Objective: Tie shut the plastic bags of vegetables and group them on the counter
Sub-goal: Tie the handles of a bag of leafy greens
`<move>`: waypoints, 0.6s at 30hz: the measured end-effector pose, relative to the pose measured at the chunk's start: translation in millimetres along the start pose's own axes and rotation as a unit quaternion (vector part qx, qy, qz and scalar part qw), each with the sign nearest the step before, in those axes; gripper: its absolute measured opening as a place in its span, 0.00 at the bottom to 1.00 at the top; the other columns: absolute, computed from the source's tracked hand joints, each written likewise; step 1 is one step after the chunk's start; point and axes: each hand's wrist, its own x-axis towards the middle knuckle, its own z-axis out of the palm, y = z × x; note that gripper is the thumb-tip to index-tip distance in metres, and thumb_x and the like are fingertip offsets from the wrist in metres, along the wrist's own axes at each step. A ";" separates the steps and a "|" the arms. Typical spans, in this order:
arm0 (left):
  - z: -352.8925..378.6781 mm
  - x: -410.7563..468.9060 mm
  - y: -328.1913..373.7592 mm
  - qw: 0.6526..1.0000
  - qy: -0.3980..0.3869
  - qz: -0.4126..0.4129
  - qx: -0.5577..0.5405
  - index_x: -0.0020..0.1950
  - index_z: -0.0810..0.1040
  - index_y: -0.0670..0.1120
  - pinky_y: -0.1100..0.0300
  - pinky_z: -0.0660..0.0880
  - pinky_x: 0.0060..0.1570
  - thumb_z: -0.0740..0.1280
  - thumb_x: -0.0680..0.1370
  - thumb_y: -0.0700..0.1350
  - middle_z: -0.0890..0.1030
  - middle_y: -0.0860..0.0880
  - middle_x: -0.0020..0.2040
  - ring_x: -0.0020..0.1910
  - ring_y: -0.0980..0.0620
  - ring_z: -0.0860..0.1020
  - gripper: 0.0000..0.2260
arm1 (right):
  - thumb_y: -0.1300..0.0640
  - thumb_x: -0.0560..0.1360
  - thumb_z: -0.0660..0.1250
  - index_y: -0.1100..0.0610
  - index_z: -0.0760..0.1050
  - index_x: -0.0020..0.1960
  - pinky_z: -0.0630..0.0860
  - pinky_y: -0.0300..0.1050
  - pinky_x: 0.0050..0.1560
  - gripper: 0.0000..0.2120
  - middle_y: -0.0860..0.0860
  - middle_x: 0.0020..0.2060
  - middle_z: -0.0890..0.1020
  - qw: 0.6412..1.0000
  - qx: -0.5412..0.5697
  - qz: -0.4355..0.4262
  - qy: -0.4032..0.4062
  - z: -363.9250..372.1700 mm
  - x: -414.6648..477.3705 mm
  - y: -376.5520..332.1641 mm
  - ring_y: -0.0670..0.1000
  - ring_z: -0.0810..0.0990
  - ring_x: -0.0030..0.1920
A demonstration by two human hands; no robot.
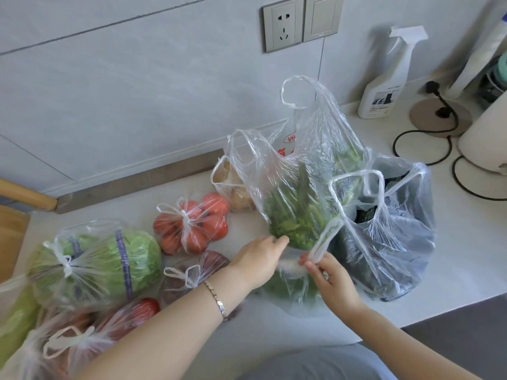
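Two hands are seen at the greens bag (296,209) on the counter (455,259): a handle (327,234) is pinched by R hand (333,282); grip of L hand (256,260) can't be told.

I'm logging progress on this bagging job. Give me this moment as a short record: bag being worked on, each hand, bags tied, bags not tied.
bag in work: leafy greens bag, untied, handles loose
right hand: pinches one handle of that bag
left hand: fingertips at the bag's near side; grip unclear
tied: tomato bag, cabbage bag, dark red produce bag
not tied: dark greens bag, right of the leafy greens bag
surface: counter
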 end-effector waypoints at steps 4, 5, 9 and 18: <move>2.8 -2.3 -9.5 0.999 -0.009 -0.022 0.021 0.62 0.65 0.41 0.49 0.69 0.47 0.56 0.76 0.34 0.77 0.39 0.50 0.54 0.42 0.70 0.14 | 0.50 0.73 0.61 0.36 0.79 0.40 0.70 0.31 0.55 0.11 0.41 0.45 0.80 0.993 0.120 -0.012 -0.004 15.4 5.5 -27.2 0.42 0.75 0.51; 4.4 -2.6 -11.4 0.999 -0.016 -0.030 0.017 0.62 0.64 0.42 0.50 0.70 0.48 0.56 0.76 0.35 0.78 0.40 0.51 0.55 0.42 0.70 0.14 | 0.47 0.72 0.61 0.38 0.80 0.40 0.70 0.31 0.54 0.10 0.41 0.43 0.80 0.991 0.136 -0.015 -0.011 18.6 5.7 -31.9 0.42 0.75 0.50; 7.4 -9.5 -23.1 0.999 -0.028 -0.042 0.020 0.63 0.63 0.41 0.51 0.68 0.45 0.56 0.77 0.36 0.77 0.39 0.50 0.53 0.41 0.71 0.15 | 0.48 0.73 0.59 0.47 0.76 0.29 0.68 0.38 0.49 0.15 0.47 0.33 0.77 0.995 0.082 0.015 -0.049 17.2 3.2 -23.7 0.44 0.74 0.40; -5.8 -21.7 3.6 0.950 0.179 -0.023 -0.256 0.62 0.68 0.42 0.65 0.65 0.41 0.52 0.81 0.43 0.79 0.48 0.44 0.41 0.55 0.74 0.12 | 0.58 0.77 0.61 0.60 0.70 0.27 0.68 0.29 0.35 0.20 0.50 0.25 0.73 0.997 0.061 0.046 0.027 0.0 23.8 -41.9 0.42 0.71 0.28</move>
